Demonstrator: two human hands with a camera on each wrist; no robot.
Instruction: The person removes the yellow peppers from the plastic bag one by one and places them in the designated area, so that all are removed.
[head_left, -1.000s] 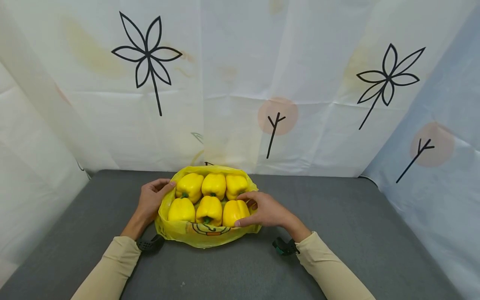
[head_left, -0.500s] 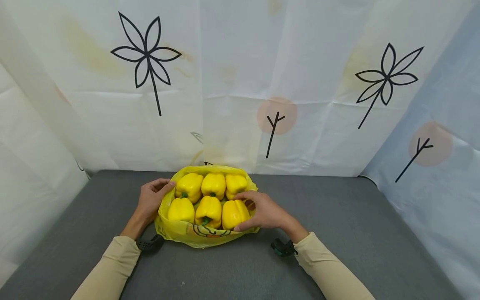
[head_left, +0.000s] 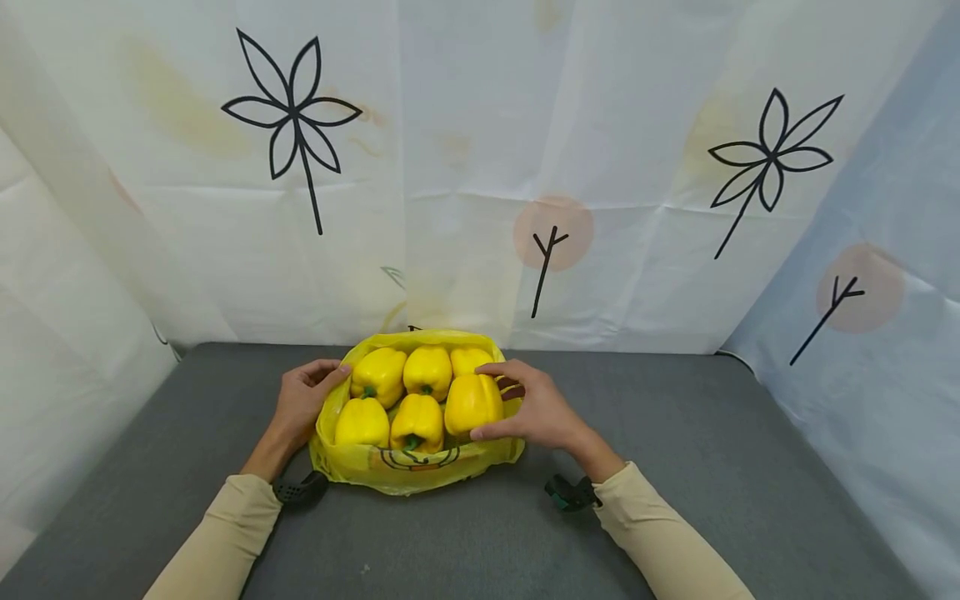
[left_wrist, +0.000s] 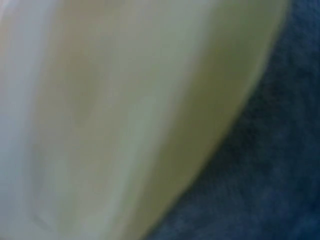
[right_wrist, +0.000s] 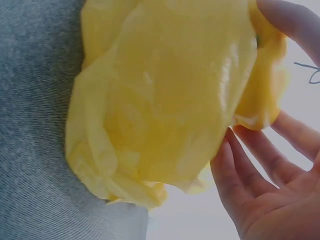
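A yellow plastic bag (head_left: 352,467) lies open on its side of the table, with several yellow bell peppers (head_left: 378,375) in two rows inside. At its left rim my left hand (head_left: 300,400) pinches the plastic between thumb and fingers. My right hand (head_left: 543,408) grips the front right bell pepper (head_left: 472,406) between thumb and fingertips, raised a little above its neighbours and partly covering a back one. In the right wrist view, this held bell pepper (right_wrist: 267,85) shows beyond the bag wall (right_wrist: 165,100). The left wrist view holds only blurred bag plastic (left_wrist: 125,110), close up.
Under the bag is a dark grey table (head_left: 450,542), which extends to both sides. A pale curtain (head_left: 465,125) with plant drawings hangs right behind the table's back edge, and another stretch runs along the right.
The right hand has lifted the front right bell pepper upward out of its row, after shifting slightly toward the front. The left hand has stayed at the bag's rim.
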